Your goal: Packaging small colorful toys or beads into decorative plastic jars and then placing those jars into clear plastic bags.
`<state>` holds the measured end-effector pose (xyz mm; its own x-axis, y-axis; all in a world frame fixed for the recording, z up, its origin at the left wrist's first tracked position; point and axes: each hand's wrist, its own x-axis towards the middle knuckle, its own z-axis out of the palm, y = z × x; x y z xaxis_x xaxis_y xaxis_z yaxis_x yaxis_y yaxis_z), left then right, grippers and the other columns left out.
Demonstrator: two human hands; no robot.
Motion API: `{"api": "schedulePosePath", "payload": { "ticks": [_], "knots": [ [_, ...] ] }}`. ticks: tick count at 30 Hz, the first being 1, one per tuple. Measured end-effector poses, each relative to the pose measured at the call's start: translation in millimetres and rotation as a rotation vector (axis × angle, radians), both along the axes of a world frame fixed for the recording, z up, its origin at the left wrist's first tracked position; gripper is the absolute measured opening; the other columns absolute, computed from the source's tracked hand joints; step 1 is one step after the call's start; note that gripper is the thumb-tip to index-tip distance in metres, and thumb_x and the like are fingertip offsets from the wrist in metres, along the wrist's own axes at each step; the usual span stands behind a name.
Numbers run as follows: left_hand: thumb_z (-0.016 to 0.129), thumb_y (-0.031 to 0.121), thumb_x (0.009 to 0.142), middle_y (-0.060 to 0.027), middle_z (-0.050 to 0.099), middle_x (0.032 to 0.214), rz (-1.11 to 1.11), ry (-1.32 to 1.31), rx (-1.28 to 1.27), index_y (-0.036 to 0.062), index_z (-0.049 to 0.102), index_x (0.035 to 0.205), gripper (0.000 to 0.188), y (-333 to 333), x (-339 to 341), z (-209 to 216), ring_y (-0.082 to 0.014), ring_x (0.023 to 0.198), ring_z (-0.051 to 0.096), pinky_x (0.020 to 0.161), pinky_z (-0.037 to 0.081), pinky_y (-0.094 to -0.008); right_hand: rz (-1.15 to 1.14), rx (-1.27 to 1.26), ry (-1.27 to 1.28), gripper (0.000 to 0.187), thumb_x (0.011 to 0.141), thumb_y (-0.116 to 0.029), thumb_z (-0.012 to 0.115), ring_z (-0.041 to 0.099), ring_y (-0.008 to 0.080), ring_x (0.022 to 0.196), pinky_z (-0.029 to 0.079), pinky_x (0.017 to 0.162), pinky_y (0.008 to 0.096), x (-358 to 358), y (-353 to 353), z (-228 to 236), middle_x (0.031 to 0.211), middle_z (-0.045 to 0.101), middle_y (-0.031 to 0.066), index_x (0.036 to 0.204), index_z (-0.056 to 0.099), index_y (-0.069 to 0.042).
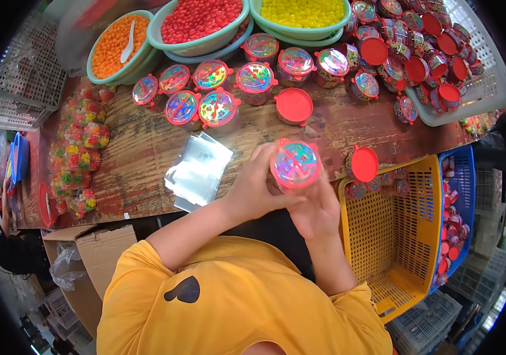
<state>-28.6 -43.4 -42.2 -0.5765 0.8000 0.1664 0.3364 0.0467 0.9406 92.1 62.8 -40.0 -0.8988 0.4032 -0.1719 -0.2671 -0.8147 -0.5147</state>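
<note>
Between my hands, above the table's near edge, is a small round jar (295, 164) with a red rim and a shiny multicoloured lid. My left hand (254, 184) grips it from the left side. My right hand (317, 208) is against its right and lower side, with some fingers hidden behind it. Just left of my left hand lies a stack of clear plastic bags (200, 168). Beyond my hands, a red-topped jar (294, 106) stands near a group of jars with shiny lids (219, 107). Another red-topped jar (364, 164) sits at the table edge to the right.
Bowls of orange (106, 70), red (157, 36) and yellow candies (262, 22) line the back. A pale crate (442, 118) heaped with jars is at the far right. A yellow basket (392, 236) and cardboard box (108, 248) flank me. Bagged candies (78, 160) lie left.
</note>
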Motion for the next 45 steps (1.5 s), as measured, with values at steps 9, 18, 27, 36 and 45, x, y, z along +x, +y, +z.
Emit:
{"api": "schedulePosePath", "payload": {
  "ticks": [9,18,27,36,45],
  "knots": [
    [0.065,0.031,0.099,-0.0028,0.065,0.086,-0.187,-1.254,-0.107,0.0057,0.06,0.114,0.03,-13,-4,23,-0.0096,0.071,0.06,0.055,0.048,-0.0219,-0.008,0.045,-0.003,0.08,0.095,-0.057,0.059,0.049,0.0373,0.134,0.038,0.113,0.0527,-5,30,-15,0.148,0.048,0.0208,0.153,0.032,-0.009],
    [0.064,0.026,0.1,0.0032,0.054,0.071,-0.072,-1.58,0.207,0.0103,0.059,0.093,0.018,-2,16,21,-0.0072,0.057,0.052,0.046,0.035,-0.0209,-0.11,0.265,0.01,0.092,0.077,-0.038,0.087,0.06,0.0243,0.118,0.051,0.098,0.0411,-13,27,-7,0.133,0.054,0.009,0.144,0.032,-0.007],
    [0.061,0.021,0.098,0.0029,0.048,0.071,-0.052,-1.493,0.219,0.0091,0.06,0.096,0.012,6,7,32,-0.0109,0.061,0.047,0.051,0.034,-0.0245,-0.209,0.157,0.075,0.087,0.08,-0.027,0.086,0.052,0.0231,0.126,0.046,0.106,0.0426,-19,25,3,0.137,0.048,0.0095,0.144,0.031,-0.006],
    [0.065,0.024,0.099,-0.0004,0.061,0.082,0.011,-1.635,0.206,0.0068,0.062,0.101,0.017,-4,-12,26,-0.0096,0.061,0.055,0.047,0.04,-0.0217,-0.133,0.379,-0.001,0.078,0.079,0.004,0.073,0.049,0.024,0.131,0.043,0.11,0.0425,-17,35,-7,0.139,0.046,0.0124,0.144,0.03,-0.003],
    [0.074,0.015,0.092,-0.0038,0.062,0.098,0.203,-0.867,0.051,0.0048,0.056,0.111,0.028,-5,-4,23,-0.0092,0.075,0.059,0.059,0.049,-0.0222,-0.237,0.365,-0.105,0.066,0.085,-0.004,0.07,0.057,0.0291,0.126,0.049,0.106,0.0442,-14,29,-25,0.135,0.053,0.0167,0.141,0.035,0.001]
  ]
}}
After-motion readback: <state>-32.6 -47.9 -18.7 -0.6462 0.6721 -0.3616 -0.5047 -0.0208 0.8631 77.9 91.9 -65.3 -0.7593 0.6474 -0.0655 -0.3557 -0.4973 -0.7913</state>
